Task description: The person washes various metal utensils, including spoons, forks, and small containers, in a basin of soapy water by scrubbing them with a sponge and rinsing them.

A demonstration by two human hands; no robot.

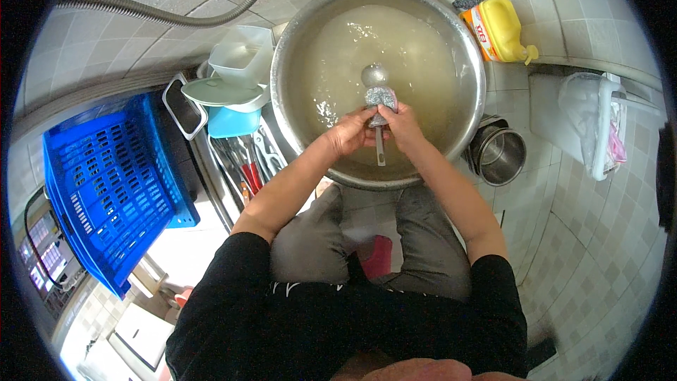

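Observation:
A metal ladle (375, 75) is held over a wide metal basin (281, 92) of cloudy water (416, 49), its bowl pointing away from me and its handle end toward me. My left hand (348, 131) is closed round the handle. My right hand (400, 125) presses a grey scouring sponge (381, 97) with a pink edge against the ladle, just below the bowl. Both hands are close together, fingertips nearly meeting; some fingers are hidden beneath the sponge and handle.
Plastic containers (241, 58), a blue tub (234, 121) and several utensils (248, 162) stand left of the basin, beside a blue crate (116, 183). On the right are a yellow jug (502, 28) and stacked metal pots (502, 156). A grey hose (162, 15) hangs at upper left.

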